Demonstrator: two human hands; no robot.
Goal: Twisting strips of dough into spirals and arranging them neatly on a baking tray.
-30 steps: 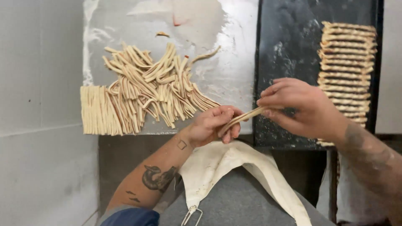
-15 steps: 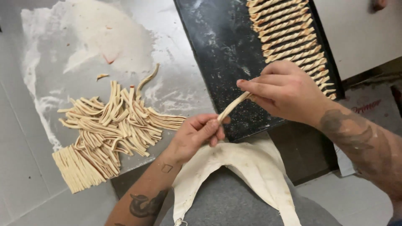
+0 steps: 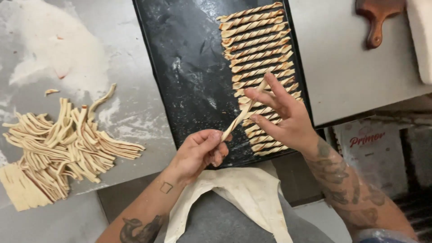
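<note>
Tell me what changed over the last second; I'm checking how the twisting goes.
The dough strip now looks twisted and stands steeper over the black tray. The right hand has opened its fingers, with the strip's upper end against its fingertips; the left hand keeps its grip on the lower end. The pile of cut strips and the twisted sticks on the tray stayed put.

Around the work

A wooden board handle (image 3: 377, 20) lies at the desk's (image 3: 346, 76) top right, beside a white cloth (image 3: 420, 36). Flour (image 3: 49, 49) dusts the left side. A printed sack (image 3: 366, 148) sits below the desk edge.
</note>
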